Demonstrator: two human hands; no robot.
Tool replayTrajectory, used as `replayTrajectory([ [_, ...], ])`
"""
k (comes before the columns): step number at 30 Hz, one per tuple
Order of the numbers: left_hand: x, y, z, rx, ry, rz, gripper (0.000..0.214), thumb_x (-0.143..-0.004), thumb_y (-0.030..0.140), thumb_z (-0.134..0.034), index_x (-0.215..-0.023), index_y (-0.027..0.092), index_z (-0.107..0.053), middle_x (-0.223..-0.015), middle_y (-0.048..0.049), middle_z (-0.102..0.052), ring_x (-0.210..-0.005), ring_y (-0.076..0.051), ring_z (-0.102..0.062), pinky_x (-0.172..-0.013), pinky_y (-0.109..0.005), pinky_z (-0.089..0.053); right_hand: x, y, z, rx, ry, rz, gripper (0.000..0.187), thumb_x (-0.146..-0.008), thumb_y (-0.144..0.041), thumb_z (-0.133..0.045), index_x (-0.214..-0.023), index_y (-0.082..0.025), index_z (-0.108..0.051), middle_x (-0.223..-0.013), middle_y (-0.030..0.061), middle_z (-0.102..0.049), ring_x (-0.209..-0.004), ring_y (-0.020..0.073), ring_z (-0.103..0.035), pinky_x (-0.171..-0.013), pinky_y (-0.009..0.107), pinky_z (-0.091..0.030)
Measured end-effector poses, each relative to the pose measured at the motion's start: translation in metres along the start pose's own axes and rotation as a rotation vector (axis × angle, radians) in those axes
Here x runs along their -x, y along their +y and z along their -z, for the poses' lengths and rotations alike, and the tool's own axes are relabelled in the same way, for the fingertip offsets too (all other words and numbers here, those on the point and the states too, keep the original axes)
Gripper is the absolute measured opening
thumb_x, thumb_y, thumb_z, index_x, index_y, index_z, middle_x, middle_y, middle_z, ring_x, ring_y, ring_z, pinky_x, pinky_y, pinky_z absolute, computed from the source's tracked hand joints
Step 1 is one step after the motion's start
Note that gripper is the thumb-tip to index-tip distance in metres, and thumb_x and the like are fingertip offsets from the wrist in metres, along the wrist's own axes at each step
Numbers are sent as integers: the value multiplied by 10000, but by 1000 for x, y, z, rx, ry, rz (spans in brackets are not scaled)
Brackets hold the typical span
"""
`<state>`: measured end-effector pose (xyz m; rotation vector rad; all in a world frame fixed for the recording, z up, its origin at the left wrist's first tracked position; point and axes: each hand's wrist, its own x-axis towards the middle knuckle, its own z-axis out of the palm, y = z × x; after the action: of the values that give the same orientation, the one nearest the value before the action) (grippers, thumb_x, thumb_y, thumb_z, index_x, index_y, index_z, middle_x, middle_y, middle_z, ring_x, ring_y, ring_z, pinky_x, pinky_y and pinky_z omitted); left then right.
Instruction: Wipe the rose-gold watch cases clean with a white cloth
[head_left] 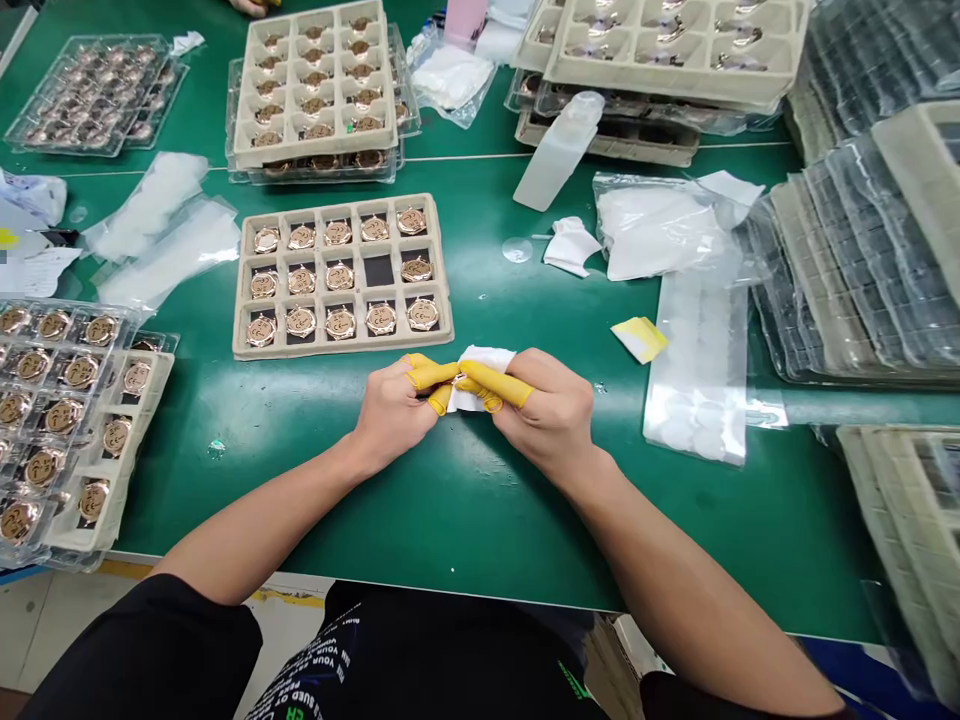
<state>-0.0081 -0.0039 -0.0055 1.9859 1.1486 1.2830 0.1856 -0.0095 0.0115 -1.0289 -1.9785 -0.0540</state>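
Note:
Both my hands meet over the green table, with yellow finger cots on thumbs and forefingers. My left hand (400, 405) pinches a small shiny watch case, mostly hidden by the fingers. In my right hand (546, 405) is a white cloth (480, 358), pressed against that case. Just beyond them lies a beige tray (343, 349) of rose-gold watch cases, backs up. One compartment (378, 269) in its middle row shows only its dark bottom.
More filled trays stand at left (67, 400) and at the back (315, 85). A white bottle (559, 150), a bag of white cloths (660, 230) and a clear sticker sheet (697, 370) lie to the right. Stacked trays (847, 260) line the right edge.

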Motion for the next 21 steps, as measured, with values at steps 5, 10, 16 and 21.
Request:
replayTrajectory([
  [5, 3, 1, -1, 22, -24, 90, 277, -810, 70, -663, -1003, 195, -816, -834, -27, -738, -736, -118, -683, -675, -208, -578, 3, 1, -5, 67, -10, 100, 246, -818, -24, -583, -778, -222, -724, -625, -4, -604, -611, 125, -495, -544, 271, -347],
  [10, 2, 3, -7, 367, -17, 371, 221, -831, 154, -682, -1005, 195, -811, -979, -50, -755, -843, -143, -751, -808, -253, -636, -2, 1, -6, -36, 50, -69, 310, -824, -15, -554, -900, -216, -777, -618, -14, -611, -549, 110, -517, -506, 258, -367],
  [16, -1, 5, -8, 561, -10, 499, 201, -790, 294, -815, -953, 179, -792, -997, -69, -779, -913, -198, -770, -875, -327, -647, -1, -3, -6, -214, 33, -336, 194, -889, -171, -658, -960, -252, -819, -661, -8, -678, -562, 117, -590, -497, 250, -419],
  [21, -3, 7, -7, 613, 26, 525, 246, -759, 335, -859, -914, 167, -766, -971, -62, -771, -885, -190, -770, -854, -321, -650, 5, 3, -3, -100, 0, -275, 216, -857, -180, -641, -923, -256, -832, -665, 12, -685, -582, 129, -604, -527, 263, -440],
])
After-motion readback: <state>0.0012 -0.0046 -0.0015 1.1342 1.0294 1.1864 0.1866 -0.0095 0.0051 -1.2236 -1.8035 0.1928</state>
